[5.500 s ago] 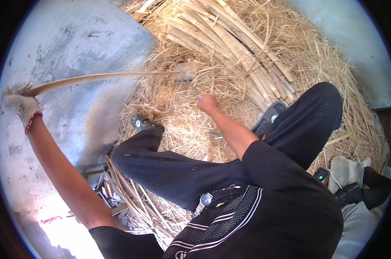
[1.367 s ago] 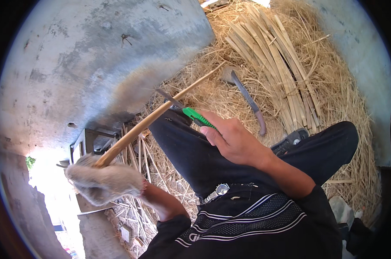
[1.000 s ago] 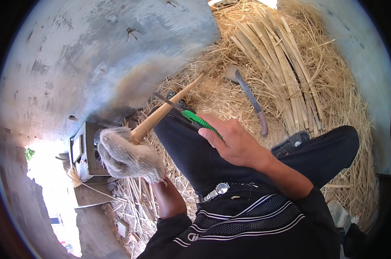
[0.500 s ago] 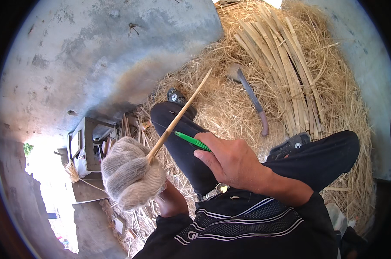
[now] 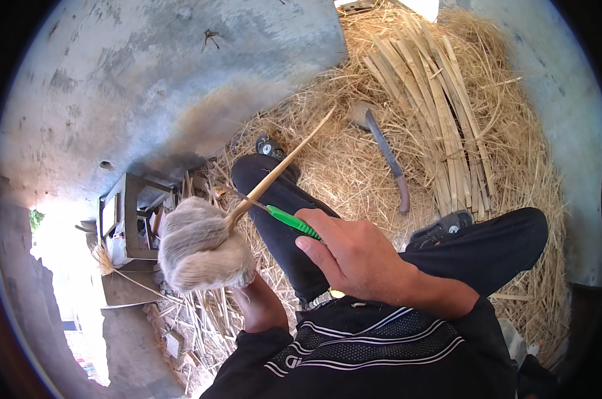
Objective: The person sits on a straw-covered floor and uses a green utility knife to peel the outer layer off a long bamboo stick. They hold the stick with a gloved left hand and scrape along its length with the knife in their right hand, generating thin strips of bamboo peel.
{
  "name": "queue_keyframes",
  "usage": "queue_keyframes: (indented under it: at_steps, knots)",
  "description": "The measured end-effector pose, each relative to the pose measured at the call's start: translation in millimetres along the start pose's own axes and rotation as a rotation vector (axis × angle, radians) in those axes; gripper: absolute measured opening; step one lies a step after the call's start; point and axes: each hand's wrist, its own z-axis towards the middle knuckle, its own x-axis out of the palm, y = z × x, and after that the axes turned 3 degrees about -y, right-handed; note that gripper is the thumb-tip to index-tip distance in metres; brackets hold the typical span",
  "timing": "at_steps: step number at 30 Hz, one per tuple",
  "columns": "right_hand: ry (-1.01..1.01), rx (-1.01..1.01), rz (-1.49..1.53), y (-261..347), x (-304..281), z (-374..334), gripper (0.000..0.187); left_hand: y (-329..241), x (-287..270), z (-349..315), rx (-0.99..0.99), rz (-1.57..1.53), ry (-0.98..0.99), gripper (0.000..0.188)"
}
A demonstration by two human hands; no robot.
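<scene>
My left hand (image 5: 204, 246), in a grey knitted glove, is closed around the thick lower end of a pale bamboo strip (image 5: 282, 166). The strip slants up and away to the right, narrowing to a point. My bare right hand (image 5: 364, 256) grips a craft knife (image 5: 294, 222) by its green handle. Its thin blade crosses the strip just above the glove; I cannot tell whether it cuts in. Both hands are above my lap, in front of my bent left leg (image 5: 264, 186).
Straw shavings (image 5: 314, 179) cover the floor. A machete (image 5: 384, 149) lies ahead, its tip by a rounded block (image 5: 361, 114). Long pale slats (image 5: 440, 113) are bundled at the far right. A wooden cabinet (image 5: 131, 216) stands left, below a stained wall (image 5: 161, 80).
The knife handle has tilted more steeply, and its blade now shows across the strip near the glove. The gloved hand has risen slightly, and the strip's tip has shifted a little right.
</scene>
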Motion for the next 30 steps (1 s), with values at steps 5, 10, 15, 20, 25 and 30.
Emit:
queue_keyframes:
  at_steps: [5,10,15,20,25,30]
  knots:
    - [-0.087,-0.011,-0.053,-15.5,11.3,0.9,0.031,9.9,-1.0,-18.9,0.195,0.846,0.108,0.02]
    - [-0.131,0.005,-0.091,-27.6,24.1,6.1,0.026,21.9,-5.6,-28.8,0.431,1.052,0.239,0.049]
    - [-0.186,0.21,-0.249,-95.2,31.8,22.2,0.021,26.8,-0.3,-24.1,-0.005,0.575,0.178,0.027]
    - [-0.155,0.054,-0.111,-49.0,31.9,30.4,0.02,30.3,9.5,-23.2,-0.08,0.614,0.073,0.02]
    - [-0.128,0.239,-0.426,-88.2,32.9,41.9,0.023,27.3,12.9,-16.8,-0.262,0.342,0.058,0.033]
    - [-0.06,0.192,-0.255,-80.6,23.3,36.6,0.023,36.0,15.3,-15.8,-0.245,0.081,-0.016,0.035]
